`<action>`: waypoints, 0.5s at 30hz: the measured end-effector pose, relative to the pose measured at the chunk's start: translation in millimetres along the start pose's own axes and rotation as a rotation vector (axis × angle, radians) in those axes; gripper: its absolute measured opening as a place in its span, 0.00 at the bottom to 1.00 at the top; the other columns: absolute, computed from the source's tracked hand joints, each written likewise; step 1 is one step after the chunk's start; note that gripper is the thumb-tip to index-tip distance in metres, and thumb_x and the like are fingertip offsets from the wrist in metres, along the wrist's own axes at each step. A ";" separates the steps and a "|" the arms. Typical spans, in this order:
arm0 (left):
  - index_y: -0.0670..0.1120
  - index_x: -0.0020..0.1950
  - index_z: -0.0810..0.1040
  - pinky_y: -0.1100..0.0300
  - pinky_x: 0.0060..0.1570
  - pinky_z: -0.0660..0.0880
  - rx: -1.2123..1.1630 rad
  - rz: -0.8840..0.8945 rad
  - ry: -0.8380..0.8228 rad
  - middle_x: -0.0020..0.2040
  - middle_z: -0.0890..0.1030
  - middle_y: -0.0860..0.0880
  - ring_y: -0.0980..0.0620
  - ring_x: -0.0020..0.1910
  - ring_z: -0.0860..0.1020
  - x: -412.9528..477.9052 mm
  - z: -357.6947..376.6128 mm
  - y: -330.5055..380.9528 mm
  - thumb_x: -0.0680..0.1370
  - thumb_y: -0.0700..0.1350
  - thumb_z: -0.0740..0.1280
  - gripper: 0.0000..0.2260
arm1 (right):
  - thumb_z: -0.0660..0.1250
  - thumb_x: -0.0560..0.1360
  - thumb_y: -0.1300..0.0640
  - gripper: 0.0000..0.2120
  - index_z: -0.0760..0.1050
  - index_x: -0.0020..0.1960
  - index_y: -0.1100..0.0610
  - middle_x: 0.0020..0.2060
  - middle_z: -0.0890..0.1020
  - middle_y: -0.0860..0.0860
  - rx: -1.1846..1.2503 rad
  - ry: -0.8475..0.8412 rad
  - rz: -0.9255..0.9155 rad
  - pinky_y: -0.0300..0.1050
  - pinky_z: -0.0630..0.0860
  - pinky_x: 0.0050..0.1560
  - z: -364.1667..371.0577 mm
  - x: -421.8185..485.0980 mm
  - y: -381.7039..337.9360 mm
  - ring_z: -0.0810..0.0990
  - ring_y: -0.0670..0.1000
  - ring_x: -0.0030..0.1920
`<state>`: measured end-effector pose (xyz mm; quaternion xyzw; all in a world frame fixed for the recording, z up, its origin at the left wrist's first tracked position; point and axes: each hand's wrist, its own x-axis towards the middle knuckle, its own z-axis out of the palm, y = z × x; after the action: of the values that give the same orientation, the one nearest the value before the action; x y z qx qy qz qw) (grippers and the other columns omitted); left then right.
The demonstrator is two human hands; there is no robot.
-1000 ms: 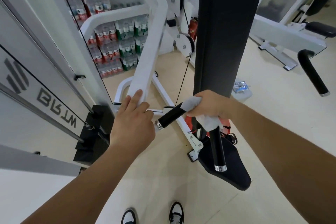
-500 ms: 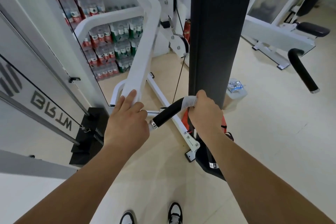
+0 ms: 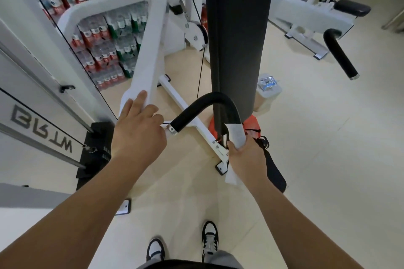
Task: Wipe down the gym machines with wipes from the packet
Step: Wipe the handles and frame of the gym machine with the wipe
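Wipe point(image 3: 237, 135), white and crumpled, sits on the right-hand leg of the black curved handle point(image 3: 203, 105), low down by the machine's base. The right hand point(image 3: 247, 157) grips it with fingers curled round wipe and handle, a loose tail hanging below the fist. The left hand point(image 3: 137, 129) holds the white frame arm point(image 3: 150, 46): two fingers lie straight up it, the rest bend over its lower end. A black upright pad point(image 3: 236, 39) stands right behind the handle and hides its far side; a thin cable point(image 3: 200, 72) runs down beside it. On the floor past the pad lies the packet point(image 3: 267, 82). Bottled water point(image 3: 105, 46) is stacked at the far left edge, the weight stack point(image 3: 96, 150) nearer.
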<state>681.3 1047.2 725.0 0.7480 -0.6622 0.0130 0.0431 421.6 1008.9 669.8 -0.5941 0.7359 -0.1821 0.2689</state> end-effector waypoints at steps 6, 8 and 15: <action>0.48 0.60 0.85 0.44 0.81 0.51 0.004 -0.008 0.005 0.69 0.79 0.50 0.44 0.82 0.55 1.1 2.4 -0.6 0.80 0.48 0.57 0.18 | 0.69 0.79 0.52 0.08 0.70 0.48 0.53 0.36 0.75 0.46 -0.047 -0.027 0.073 0.41 0.72 0.36 -0.1 -8.8 9.8 0.77 0.48 0.37; 0.48 0.59 0.85 0.43 0.81 0.52 0.013 -0.013 0.011 0.68 0.79 0.50 0.44 0.82 0.55 2.4 4.1 -0.7 0.80 0.47 0.59 0.17 | 0.69 0.78 0.51 0.10 0.69 0.48 0.52 0.38 0.77 0.49 -0.058 -0.050 0.058 0.49 0.78 0.42 -2.4 2.2 -4.3 0.79 0.53 0.41; 0.47 0.60 0.86 0.41 0.80 0.54 0.038 0.004 0.016 0.68 0.80 0.49 0.42 0.82 0.57 2.8 -0.5 1.3 0.79 0.49 0.55 0.21 | 0.68 0.77 0.59 0.10 0.74 0.58 0.56 0.46 0.79 0.53 -0.312 -0.055 -0.335 0.47 0.74 0.49 -3.2 86.3 -102.9 0.81 0.55 0.49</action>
<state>680.4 1044.3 725.8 0.7474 -0.6628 0.0316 0.0339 486.7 901.4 717.3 -0.7471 0.6386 -0.0923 0.1597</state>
